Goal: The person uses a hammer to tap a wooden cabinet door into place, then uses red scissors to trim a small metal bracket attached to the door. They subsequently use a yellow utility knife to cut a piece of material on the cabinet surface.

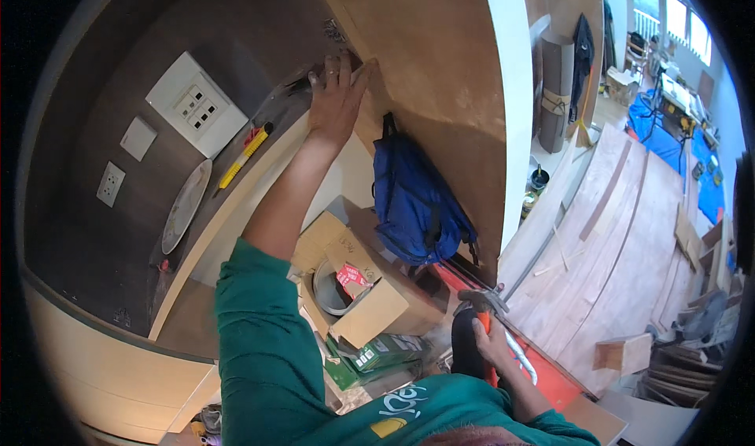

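Note:
My left hand (338, 104) reaches up to the corner where a dark shelf (228, 198) meets an upright brown wooden panel (440, 60). Its fingers are stretched out and it holds nothing. Low on the right, my right hand (494, 345) is closed round the orange handle of a hammer (481, 300), with the metal head above my fist. A yellow utility knife (245, 156) lies on the shelf, close to an oval pale plate (187, 208). From the wooden panel hangs a blue backpack (417, 194), just below my left wrist.
White socket plates (197, 106) sit on the dark back wall. Beneath my left arm stands an open cardboard box (385, 308) with a grey round container inside. Wooden sheets (605, 234) lie on the right, near a wood block (623, 355) and stacked offcuts (684, 383).

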